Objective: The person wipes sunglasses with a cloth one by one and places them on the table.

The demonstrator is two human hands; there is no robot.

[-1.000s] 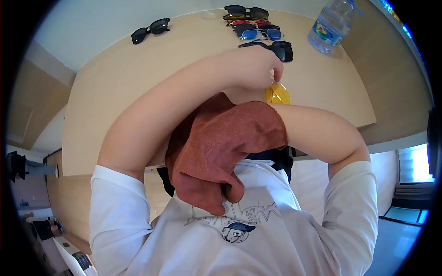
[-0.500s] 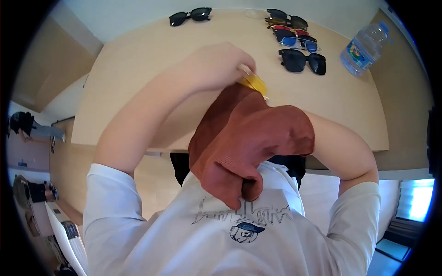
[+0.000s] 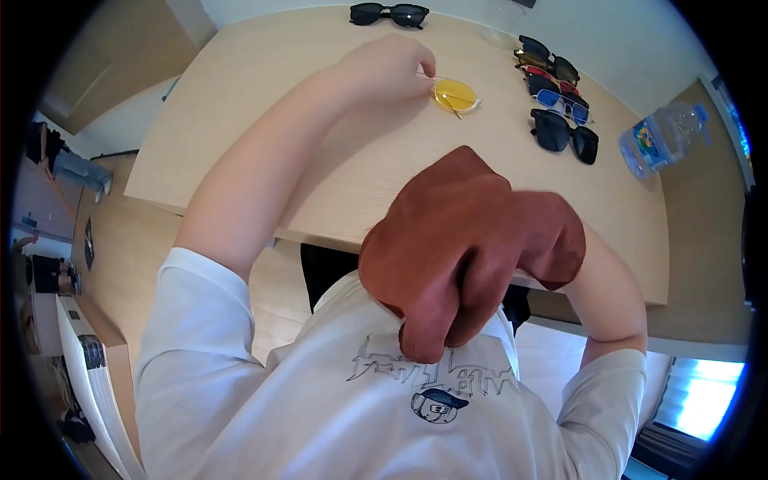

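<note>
My left hand (image 3: 394,68) is over the upper middle of the table, its fingers closed on yellow-lensed glasses (image 3: 455,95) by the frame's left side. One yellow lens faces up; the rest of the glasses is behind my fingers. A reddish-brown cloth (image 3: 448,232) drapes over my right hand, which is hidden under it, and hangs down in front of my shirt. Cloth and glasses are apart. My right forearm comes out from under the cloth at the right.
Black sunglasses (image 3: 389,14) lie at the table's far edge. Several more glasses (image 3: 564,136) form a column at the right, beside a plastic water bottle (image 3: 660,140) lying tilted. The wooden table (image 3: 208,144) has its front edge near my body. People stand at far left.
My left hand has moved up and away with the yellow glasses, which were against the cloth before. The cloth has shifted right and apart from them. The view has also turned.
</note>
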